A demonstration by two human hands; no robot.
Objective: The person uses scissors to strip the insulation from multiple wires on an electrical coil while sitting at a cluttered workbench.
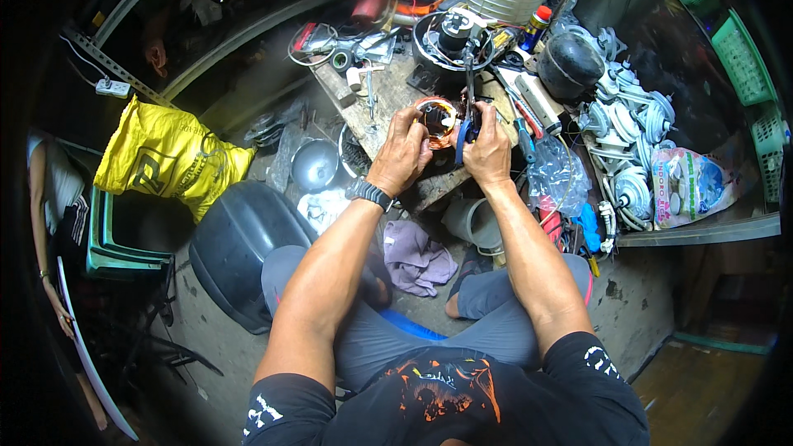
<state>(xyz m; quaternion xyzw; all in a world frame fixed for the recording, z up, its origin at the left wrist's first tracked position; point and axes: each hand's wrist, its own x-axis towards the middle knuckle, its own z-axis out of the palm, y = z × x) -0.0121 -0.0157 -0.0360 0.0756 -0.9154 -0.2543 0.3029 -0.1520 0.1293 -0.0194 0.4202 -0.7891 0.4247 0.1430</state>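
My left hand (401,153), with a watch on its wrist, is closed round the left side of a copper-wound motor stator (438,118), a ring with orange windings and a dark middle. My right hand (489,149) is closed on a blue-handled hand tool (462,139) at the stator's right side. The tool's dark upper part points away from me; whether it is pliers or scissors I cannot tell. Both hands are above the near edge of a worn wooden bench (368,120). Just beyond them sits a round dark housing (453,37) with a motor part in it.
Screwdrivers (526,142) and a red-capped spray can (537,26) lie right of the hands. Several grey motor parts (624,116) are piled farther right. A metal bowl (315,163), yellow sack (173,157), black case (248,252) and purple cloth (417,258) lie lower. Another person's arm (41,223) shows at far left.
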